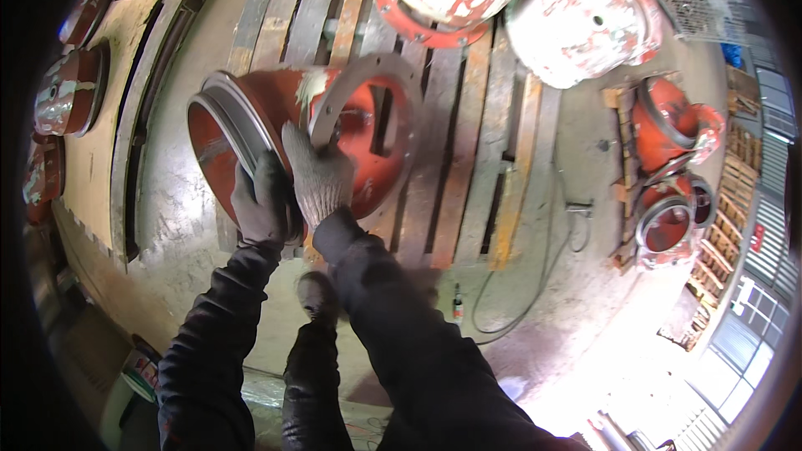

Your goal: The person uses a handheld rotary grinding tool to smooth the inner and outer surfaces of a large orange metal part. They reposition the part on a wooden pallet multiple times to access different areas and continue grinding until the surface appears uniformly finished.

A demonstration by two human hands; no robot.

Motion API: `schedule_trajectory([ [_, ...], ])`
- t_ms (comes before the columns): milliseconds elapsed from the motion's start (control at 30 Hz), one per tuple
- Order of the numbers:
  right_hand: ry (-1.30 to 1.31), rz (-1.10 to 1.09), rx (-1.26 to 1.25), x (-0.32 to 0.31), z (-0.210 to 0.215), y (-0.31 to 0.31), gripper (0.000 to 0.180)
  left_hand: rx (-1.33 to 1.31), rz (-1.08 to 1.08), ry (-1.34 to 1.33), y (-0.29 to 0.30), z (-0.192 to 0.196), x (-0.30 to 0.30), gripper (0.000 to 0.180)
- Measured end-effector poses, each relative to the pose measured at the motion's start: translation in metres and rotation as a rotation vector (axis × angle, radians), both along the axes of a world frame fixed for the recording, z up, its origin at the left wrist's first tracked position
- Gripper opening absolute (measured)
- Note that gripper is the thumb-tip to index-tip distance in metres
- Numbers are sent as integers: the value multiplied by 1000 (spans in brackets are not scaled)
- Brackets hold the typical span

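A large red cast-metal pipe housing [276, 92] lies on its side on a wooden pallet in front of me. It has a grey grooved rim [236, 129] on the left and a bare-metal bolt flange [405, 83] on the right. My left hand [263, 196], in a dark glove, closes over the lower part of the grooved rim. Beside it, my right hand [319, 169], in a lighter grey glove, grips the housing near the flange's left edge, its index finger reaching up along the body. The undersides of both hands are hidden.
Two red-and-white patched housings [576, 29] stand on the pallet's far side [455, 117]. Another pallet [125, 117] with red castings lies left, and more castings [668, 125] sit right. A cable [535, 301] and a small bottle [458, 302] are on the floor.
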State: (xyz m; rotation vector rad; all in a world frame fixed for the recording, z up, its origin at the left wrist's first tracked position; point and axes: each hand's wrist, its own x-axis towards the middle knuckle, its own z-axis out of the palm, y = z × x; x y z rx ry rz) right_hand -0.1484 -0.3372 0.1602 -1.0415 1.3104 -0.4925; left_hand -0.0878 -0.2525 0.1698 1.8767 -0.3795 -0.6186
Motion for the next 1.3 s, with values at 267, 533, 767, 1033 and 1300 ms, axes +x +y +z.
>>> schedule_trajectory([
  [267,179,99,-16,12,-11,-13,60,259,-1,-171,-18,8,6,44],
  [533,-184,22,410,11,-28,-23,58,453,-27,-311,-28,10,14,41],
  [767,-426,-189,760,19,-9,-39,42,588,-18,-292,-41,16,24,43],
  [1033,28,16,370,19,-12,-37,39,437,-24,-219,-45,23,32,39],
  [1300,-88,23,642,-3,-24,-41,42,498,-23,-192,-46,21,32,33],
])
